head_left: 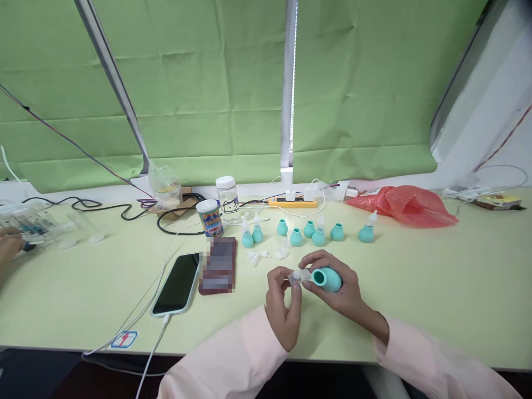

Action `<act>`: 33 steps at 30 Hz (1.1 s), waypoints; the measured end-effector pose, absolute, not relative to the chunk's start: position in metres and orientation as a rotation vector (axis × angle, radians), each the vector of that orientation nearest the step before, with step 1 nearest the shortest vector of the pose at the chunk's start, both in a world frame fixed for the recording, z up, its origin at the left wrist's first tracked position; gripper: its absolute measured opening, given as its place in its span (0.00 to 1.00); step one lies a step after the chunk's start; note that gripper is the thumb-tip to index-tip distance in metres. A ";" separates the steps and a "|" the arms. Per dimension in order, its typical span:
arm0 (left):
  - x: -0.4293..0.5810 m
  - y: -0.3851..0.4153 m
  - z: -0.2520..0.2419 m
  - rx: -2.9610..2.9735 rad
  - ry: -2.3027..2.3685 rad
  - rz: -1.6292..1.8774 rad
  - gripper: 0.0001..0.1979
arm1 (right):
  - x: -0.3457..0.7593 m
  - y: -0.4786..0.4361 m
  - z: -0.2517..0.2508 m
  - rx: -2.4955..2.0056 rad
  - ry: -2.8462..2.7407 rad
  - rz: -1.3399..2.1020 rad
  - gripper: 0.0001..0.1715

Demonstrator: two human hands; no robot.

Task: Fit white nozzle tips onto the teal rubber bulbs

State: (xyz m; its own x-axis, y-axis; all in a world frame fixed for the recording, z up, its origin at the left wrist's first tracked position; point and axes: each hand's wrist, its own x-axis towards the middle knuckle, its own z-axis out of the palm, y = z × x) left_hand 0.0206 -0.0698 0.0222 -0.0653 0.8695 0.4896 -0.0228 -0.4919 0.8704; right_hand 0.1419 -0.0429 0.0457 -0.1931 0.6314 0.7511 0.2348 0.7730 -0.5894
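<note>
My right hand is closed around a teal rubber bulb, its open mouth facing left. Between thumb and index finger, my left hand pinches a small clear plastic nozzle piece. The fingertips of both hands meet at this clear piece, just left of the bulb's mouth. Beyond them stand several more teal bulbs; one plain bulb is open at the top, and another bulb carries a clear tip. Loose clear plastic parts lie nearer to my hands.
A charging phone and a dark red, partly blurred item lie to the left. Behind are a printed can, a white-lidded jar, a yellow power strip and a red plastic bag. Another person's hand shows far left.
</note>
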 end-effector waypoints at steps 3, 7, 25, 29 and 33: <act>0.019 -0.066 0.024 1.447 0.939 1.625 0.10 | 0.146 -0.040 0.046 -0.744 -1.731 0.434 0.07; 0.017 -0.059 0.025 1.343 0.930 1.578 0.11 | 0.155 -0.031 0.042 -0.964 -1.782 0.432 0.08; -0.006 -0.037 0.043 1.288 0.773 1.160 0.14 | 0.158 -0.022 0.028 -1.023 -2.061 0.299 0.08; -0.008 -0.034 0.042 1.332 0.817 1.080 0.16 | 0.157 -0.022 0.022 -1.010 -2.065 0.234 0.08; -0.008 -0.032 0.038 1.341 0.843 1.072 0.17 | 0.155 -0.023 0.017 -0.996 -2.047 0.074 0.07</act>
